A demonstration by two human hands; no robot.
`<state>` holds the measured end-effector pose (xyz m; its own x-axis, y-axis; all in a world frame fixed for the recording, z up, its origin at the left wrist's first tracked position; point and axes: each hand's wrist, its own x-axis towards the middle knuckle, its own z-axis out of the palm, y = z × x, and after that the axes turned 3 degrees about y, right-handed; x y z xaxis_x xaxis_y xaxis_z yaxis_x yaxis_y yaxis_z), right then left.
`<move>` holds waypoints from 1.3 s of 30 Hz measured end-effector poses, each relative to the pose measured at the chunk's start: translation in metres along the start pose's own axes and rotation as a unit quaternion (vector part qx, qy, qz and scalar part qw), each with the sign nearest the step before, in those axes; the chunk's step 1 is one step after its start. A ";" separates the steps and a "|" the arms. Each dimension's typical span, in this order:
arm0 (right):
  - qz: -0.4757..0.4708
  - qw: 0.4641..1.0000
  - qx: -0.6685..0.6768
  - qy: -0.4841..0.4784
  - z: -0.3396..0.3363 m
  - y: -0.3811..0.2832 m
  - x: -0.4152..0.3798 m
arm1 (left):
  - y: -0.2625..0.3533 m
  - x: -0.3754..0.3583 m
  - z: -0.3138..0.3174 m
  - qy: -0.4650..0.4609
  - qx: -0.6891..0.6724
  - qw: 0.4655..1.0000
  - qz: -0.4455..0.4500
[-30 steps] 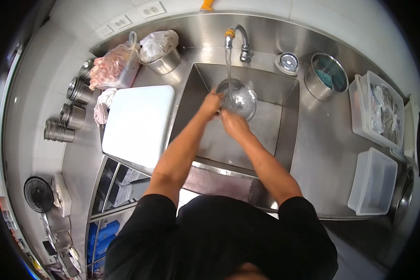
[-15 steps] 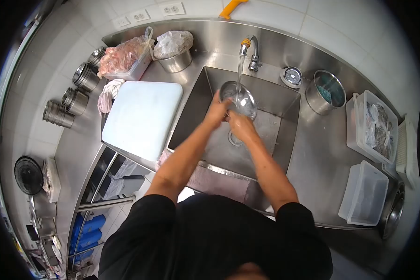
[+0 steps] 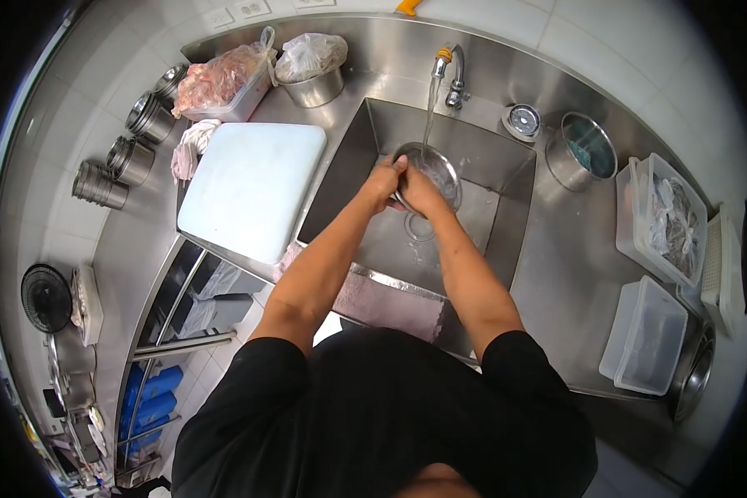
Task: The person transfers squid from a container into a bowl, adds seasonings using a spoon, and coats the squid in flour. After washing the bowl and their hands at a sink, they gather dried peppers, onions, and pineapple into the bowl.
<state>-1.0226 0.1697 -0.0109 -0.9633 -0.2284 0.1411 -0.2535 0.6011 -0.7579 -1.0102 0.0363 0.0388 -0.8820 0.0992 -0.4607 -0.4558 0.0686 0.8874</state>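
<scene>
A round metal bowl (image 3: 445,171) is held tilted over the steel sink (image 3: 473,249), under water running from the faucet (image 3: 455,83). My left hand (image 3: 383,183) grips the bowl's left edge, its fingers curled round the rim. Against the near side of the same rim rests my right hand (image 3: 420,194), also closed on it, with its thumb near my left hand. Some fingertips are hidden beneath the bowl. Water is splashing inside the bowl.
Left of the sink lies a white cutting board (image 3: 253,191), with bagged meat (image 3: 224,79) and a bagged pot (image 3: 311,87) behind. On the right stand a pot with a green scrubber (image 3: 581,153), a gauge (image 3: 523,120) and plastic containers (image 3: 647,336). A pink cloth (image 3: 390,307) hangs in front.
Both hands have drawn closer together on the bowl's rim, and the bowl's opening is turned more toward the water. The whole view has shifted slightly, with the counter higher in it.
</scene>
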 end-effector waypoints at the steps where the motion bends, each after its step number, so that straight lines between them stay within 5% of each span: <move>1: -0.007 0.998 0.007 -0.070 -0.002 -0.002 -0.004 | 0.001 -0.001 -0.007 0.011 -0.002 1.000 -0.010; 3: -0.057 0.978 -0.013 -0.199 -0.017 0.007 -0.002 | 0.007 -0.007 -0.022 -0.011 -0.005 1.000 -0.002; 4: -0.007 0.972 -0.048 -0.231 -0.031 0.016 0.007 | 0.006 -0.005 -0.021 -0.020 -0.015 1.000 -0.016; 6: 0.141 0.987 -0.009 -0.071 -0.035 0.020 0.028 | 0.002 0.001 -0.013 -0.041 -0.038 0.997 -0.047; 9: -0.064 0.992 -0.057 -0.098 -0.043 0.017 0.035 | 0.011 0.017 -0.006 -0.058 -0.042 0.996 -0.054; 12: -0.062 0.953 -0.295 -0.013 -0.090 0.008 0.055 | 0.025 0.026 -0.006 -0.027 0.034 0.995 -0.087; 13: -0.104 0.944 -0.298 0.098 -0.105 0.008 0.062 | 0.027 0.025 -0.003 -0.005 0.064 0.992 -0.107; 14: -0.146 0.921 -0.296 0.207 -0.120 0.009 0.067 | 0.031 0.018 0.001 -0.011 0.134 0.988 -0.074; 16: -0.091 0.886 -0.417 0.181 -0.141 0.012 0.078 | 0.043 -0.002 0.001 -0.006 0.272 0.962 -0.010; 18: -0.056 0.861 -0.497 0.088 -0.143 0.040 0.085 | 0.035 -0.011 -0.003 0.004 0.538 0.827 0.160; 22: 0.057 0.929 -0.358 -0.078 -0.140 0.094 0.094 | 0.020 -0.056 -0.023 0.017 0.578 0.731 0.363; 23: 0.005 0.942 -0.332 -0.056 -0.140 0.129 0.103 | 0.014 -0.066 -0.029 0.019 0.555 0.707 0.438; 25: -0.015 0.905 -0.406 -0.124 -0.150 0.112 0.096 | 0.003 -0.094 -0.040 0.028 0.511 0.657 0.553; 26: -0.001 0.931 -0.337 -0.141 -0.155 0.073 0.079 | -0.002 -0.110 -0.042 0.035 0.493 0.633 0.596; 28: -0.055 0.955 -0.240 -0.165 -0.147 0.042 0.061 | -0.030 -0.122 -0.045 -0.009 0.485 0.572 0.661; 30: -0.046 0.963 -0.146 -0.220 -0.131 0.027 0.054 | -0.055 -0.134 -0.037 -0.089 0.622 0.560 0.540; 32: -0.091 0.967 -0.127 -0.203 -0.121 -0.018 0.037 | -0.041 -0.154 -0.049 -0.029 0.607 0.610 0.509; 36: -0.242 0.969 -0.036 -0.044 -0.090 -0.081 0.012 | -0.015 -0.253 -0.118 0.234 0.389 0.755 0.472; 38: -0.157 0.984 0.051 -0.065 -0.057 -0.103 0.007 | -0.034 -0.315 -0.158 0.338 0.276 0.816 0.379; 39: -0.221 0.970 0.068 -0.080 -0.034 -0.147 -0.020 | -0.061 -0.334 -0.183 0.392 0.204 0.823 0.357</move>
<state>-0.9687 0.1122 0.1190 -0.7350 -0.5628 0.3783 -0.6136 0.3145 -0.7243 -0.7098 -0.1825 0.1417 -0.7862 -0.4014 0.4700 0.1500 0.6138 0.7751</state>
